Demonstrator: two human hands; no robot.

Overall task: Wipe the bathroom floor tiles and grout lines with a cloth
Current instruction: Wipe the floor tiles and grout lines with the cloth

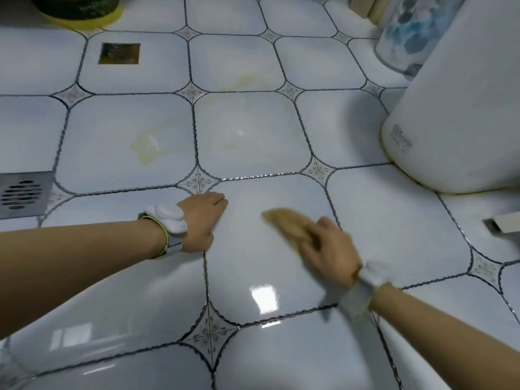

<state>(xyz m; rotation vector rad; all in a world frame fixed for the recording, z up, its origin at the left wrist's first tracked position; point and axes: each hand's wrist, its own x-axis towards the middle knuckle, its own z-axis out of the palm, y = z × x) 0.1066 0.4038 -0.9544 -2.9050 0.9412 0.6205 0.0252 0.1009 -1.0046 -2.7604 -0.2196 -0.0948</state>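
Glossy pale blue floor tiles (253, 277) with dark wavy grout lines (206, 277) fill the view. My right hand (326, 251) grips a yellowish cloth (284, 222) and holds it against the centre tile; hand and cloth are motion-blurred. My left hand (201, 220) rests on the floor at that tile's upper left corner, fingers curled under, holding nothing. Both wrists carry white bands. Yellowish stains (146, 146) lie on the tiles farther ahead.
A white toilet base (450, 130) stands at the right. A metal floor drain (22, 194) sits at the left edge and a darker square drain (119, 53) farther back. A yellow-rimmed container (81, 12) is at the top left, and a patterned bin (408, 32) at the top right.
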